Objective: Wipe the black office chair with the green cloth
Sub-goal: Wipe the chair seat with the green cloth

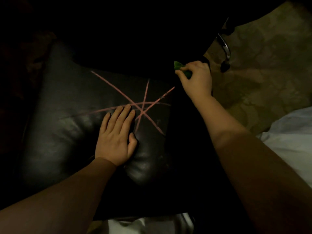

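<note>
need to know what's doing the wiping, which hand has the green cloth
The right hand grips the green cloth; the left hand lies flat on the black chair seat, holding nothing.

Mottled tan floor (263,48) w/ black office chair (67,132) standing on it, white fabric (290,132) at lower rt.

black office chair (67,132) seat marked with pink lines; green cloth (181,69) bunched at right edge.
</note>
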A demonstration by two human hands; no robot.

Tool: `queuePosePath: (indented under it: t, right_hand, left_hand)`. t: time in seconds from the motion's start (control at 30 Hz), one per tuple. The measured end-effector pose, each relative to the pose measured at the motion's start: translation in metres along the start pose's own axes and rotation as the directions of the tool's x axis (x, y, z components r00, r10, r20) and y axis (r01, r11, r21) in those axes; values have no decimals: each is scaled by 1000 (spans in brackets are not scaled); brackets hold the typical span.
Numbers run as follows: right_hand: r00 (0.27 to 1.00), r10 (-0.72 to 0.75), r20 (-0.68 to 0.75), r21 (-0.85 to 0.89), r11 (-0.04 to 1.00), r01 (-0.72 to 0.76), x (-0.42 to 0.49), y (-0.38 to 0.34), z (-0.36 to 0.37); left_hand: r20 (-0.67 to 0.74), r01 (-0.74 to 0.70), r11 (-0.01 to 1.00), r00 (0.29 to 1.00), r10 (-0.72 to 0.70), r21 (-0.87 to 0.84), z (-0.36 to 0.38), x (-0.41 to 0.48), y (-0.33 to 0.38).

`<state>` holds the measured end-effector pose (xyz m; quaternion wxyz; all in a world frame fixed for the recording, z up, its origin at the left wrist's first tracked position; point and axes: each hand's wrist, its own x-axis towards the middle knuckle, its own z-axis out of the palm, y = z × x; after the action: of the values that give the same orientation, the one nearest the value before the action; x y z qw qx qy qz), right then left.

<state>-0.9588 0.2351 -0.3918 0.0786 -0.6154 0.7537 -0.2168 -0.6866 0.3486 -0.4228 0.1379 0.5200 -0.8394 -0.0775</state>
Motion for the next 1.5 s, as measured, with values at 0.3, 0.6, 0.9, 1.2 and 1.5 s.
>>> queuePosePath:
  t: [0.3, 0.6, 0.9, 1.2, 1.5]
  right_hand:
    - [999, 10, -51, 61, 998, -7, -36, -10, -2]
    - [998, 40, -41, 100, 994, -35, -136, -28, -17]
    - [998, 67, -13, 118, 991, -65, -233, -49, -25]
    - [999, 37, -22, 130, 991, -34, -289, -65, -30]
    - [989, 19, 148, -143, 990, 2, -303, -76, -39]
  left_hand:
    - [-8, 2, 1000, 1000, -2, -4, 3, 0, -2]
    - [8, 12, 1000, 1000, -12, -21, -4, 0, 2]
    - [26, 13, 998, 1000, -11, -65, -8, 0, 1]
    - [23, 14, 997, 1000, -12, -75, -8, 0, 1]
    - [-2, 7, 997, 1000, -7, -71, -6, 0, 0]
